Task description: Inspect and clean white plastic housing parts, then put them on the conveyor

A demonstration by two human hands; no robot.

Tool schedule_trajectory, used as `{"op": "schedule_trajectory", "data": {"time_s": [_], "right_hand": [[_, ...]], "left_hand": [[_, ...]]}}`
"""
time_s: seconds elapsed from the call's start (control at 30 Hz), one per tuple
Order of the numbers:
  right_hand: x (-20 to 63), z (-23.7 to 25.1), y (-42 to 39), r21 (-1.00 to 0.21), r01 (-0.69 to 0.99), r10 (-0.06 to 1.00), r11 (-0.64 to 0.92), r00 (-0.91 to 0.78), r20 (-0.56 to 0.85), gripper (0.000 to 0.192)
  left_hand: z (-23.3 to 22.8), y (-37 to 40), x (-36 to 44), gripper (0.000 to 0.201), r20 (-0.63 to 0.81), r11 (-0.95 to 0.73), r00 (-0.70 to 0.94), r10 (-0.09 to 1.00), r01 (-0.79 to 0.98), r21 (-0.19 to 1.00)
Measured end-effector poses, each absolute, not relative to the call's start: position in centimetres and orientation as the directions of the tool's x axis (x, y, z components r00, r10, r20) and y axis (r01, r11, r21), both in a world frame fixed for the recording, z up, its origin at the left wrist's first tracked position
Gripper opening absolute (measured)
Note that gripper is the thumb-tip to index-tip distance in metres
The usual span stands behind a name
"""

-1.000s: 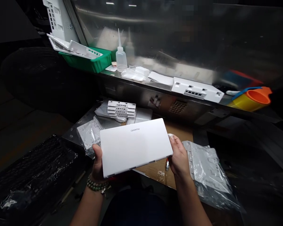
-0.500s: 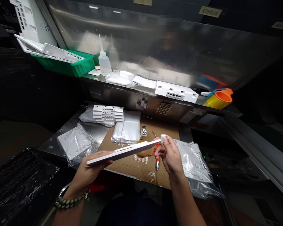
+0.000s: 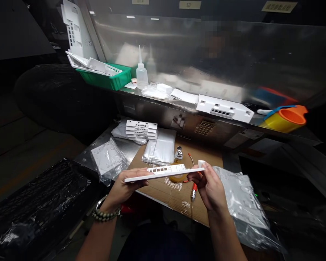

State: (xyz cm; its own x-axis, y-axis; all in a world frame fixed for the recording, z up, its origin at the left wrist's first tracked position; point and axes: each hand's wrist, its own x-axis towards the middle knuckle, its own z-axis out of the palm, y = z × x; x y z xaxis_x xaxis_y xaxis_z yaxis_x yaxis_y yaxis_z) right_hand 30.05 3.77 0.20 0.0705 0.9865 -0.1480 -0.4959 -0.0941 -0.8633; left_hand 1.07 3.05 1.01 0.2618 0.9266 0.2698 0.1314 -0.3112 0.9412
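A thin white plastic cover (image 3: 165,173) with a row of port cutouts along its raised edge is held almost level above the workbench. My left hand (image 3: 127,183) grips its left end, thumb on top and fingers underneath. At the right end, my right hand (image 3: 210,185) pinches a small white pad (image 3: 201,164) against the cover's edge; whether it is cloth or foam I cannot tell. Below lie a cardboard sheet (image 3: 163,203) and a red-handled tool with a metal tip (image 3: 193,191), partly hidden by my right hand.
Bagged white covers lie left (image 3: 107,159) and right (image 3: 241,195). Behind are stacked covers (image 3: 141,129), clear plastic bags (image 3: 161,146) and a small metal-topped bottle (image 3: 179,154). The shelf bears a green bin (image 3: 111,82), a squeeze bottle (image 3: 142,77), another cover (image 3: 224,108) and a yellow-orange cup (image 3: 286,119).
The view has swung left, so the scene sits further right. The cover has turned more level and shows more of its cutouts. The pad stays at its right end.
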Motion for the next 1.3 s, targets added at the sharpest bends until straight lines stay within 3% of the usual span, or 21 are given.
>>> {"op": "schedule_trajectory", "data": {"time_s": [0.07,0.13,0.23,0.27,0.33,0.4,0.67,0.83,0.97,1.17,1.3], "right_hand": [[30.3,0.0,3.9,-0.891,-0.446,0.989,-0.083,0.073,-0.128,0.032],[30.5,-0.1,4.1,-0.954,-0.301,0.979,0.013,0.199,-0.049,0.030],[30.2,0.4,3.9,-0.955,0.174,0.864,0.240,0.410,0.292,0.023],[29.8,0.8,3.7,-0.903,0.310,0.832,0.296,0.380,0.403,0.018],[28.4,1.9,3.1,-0.811,0.427,0.823,0.400,0.222,0.523,0.008],[26.5,2.8,2.4,-0.771,0.422,0.821,0.477,0.099,0.562,0.009],[23.5,3.8,1.8,-0.709,0.383,0.775,0.592,-0.032,0.631,0.011],[23.8,3.4,2.5,-0.707,0.456,0.776,0.540,0.055,0.628,0.011],[23.2,3.4,2.2,-0.709,0.393,0.775,0.585,-0.014,0.632,0.011],[24.1,2.6,3.5,-0.740,0.479,0.828,0.473,0.046,0.559,0.007],[22.4,3.0,2.2,-0.779,0.355,0.843,0.517,-0.054,0.535,0.008]], "left_hand": [[1.0,2.9,1.1,0.020,0.292,-0.334,0.256,0.921,0.139,0.932],[0.9,2.7,1.2,0.020,0.317,-0.357,0.232,0.920,0.156,0.921],[0.5,2.2,1.8,0.029,0.388,-0.421,0.182,0.904,0.208,0.883],[0.4,2.1,2.0,0.030,0.423,-0.453,0.171,0.890,0.227,0.862],[0.2,1.9,2.6,0.033,0.490,-0.521,0.175,0.854,0.268,0.811],[0.1,1.7,3.2,0.037,0.537,-0.576,0.207,0.818,0.312,0.756],[0.2,1.4,3.8,0.047,0.611,-0.662,0.265,0.746,0.400,0.634],[0.1,1.3,3.8,0.047,0.620,-0.644,0.206,0.757,0.395,0.655],[0.0,1.4,3.8,0.046,0.603,-0.636,0.216,0.768,0.373,0.676],[-0.5,1.3,4.0,0.036,0.470,-0.483,0.133,0.872,0.376,0.791],[-0.9,1.5,4.1,0.034,0.462,-0.480,0.139,0.876,0.352,0.804]]}}
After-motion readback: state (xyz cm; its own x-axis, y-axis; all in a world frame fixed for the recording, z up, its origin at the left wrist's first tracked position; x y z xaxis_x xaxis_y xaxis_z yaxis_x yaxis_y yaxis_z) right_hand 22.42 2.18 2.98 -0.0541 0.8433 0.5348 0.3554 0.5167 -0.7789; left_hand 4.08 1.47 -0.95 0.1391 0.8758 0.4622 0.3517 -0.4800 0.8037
